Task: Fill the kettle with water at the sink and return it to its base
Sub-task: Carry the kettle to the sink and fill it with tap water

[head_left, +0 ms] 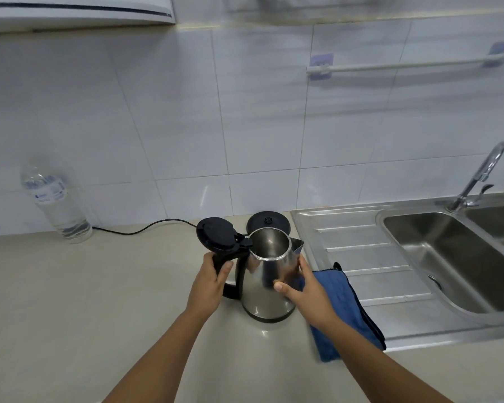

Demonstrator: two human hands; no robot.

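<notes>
Beige countertop (70, 301), white tiled wall (157, 112), steel sink (448, 257) with faucet (483, 175) at right. Kettle (266, 283), lid (216, 232) flipped open, sits on counter in front of its base (268, 221). Left hand (210, 282) wraps the handle; right hand (306, 289) cups the body. Blue cloth (346, 303) beside the kettle, water bottle (54, 199) far left.
</notes>
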